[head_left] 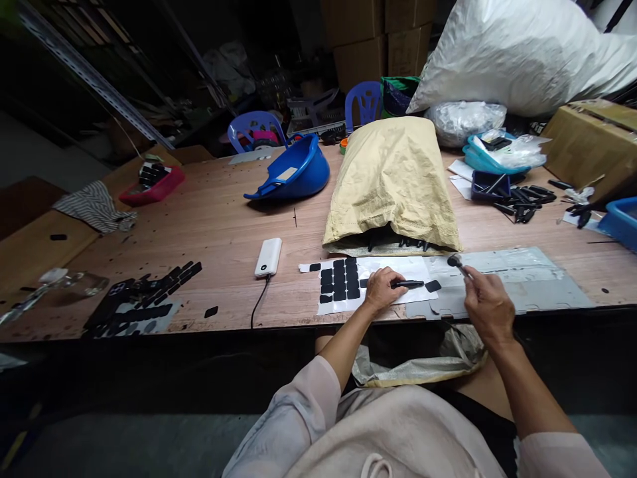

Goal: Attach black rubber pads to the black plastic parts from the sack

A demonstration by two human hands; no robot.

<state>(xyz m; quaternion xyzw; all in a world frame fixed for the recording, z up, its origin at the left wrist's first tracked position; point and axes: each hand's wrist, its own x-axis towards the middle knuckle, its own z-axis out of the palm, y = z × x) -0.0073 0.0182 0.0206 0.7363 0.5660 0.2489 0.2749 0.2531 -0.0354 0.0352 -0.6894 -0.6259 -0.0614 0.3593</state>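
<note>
My left hand is closed on a slim black rod-like piece, which it holds down over a white sheet. Rows of flat black rounded pieces lie on that sheet to the left of the hand. One loose black rounded piece lies just right of the rod's end. My right hand grips a small short-handled tool with a round dark head, raised over a grey board. The tool's exact kind is not clear.
A yellow sack with black pieces in its mouth lies just behind the sheet. Left of it are a white power bank with a cable and a tilted blue basin. More black parts lie at the right. The table's front edge is close.
</note>
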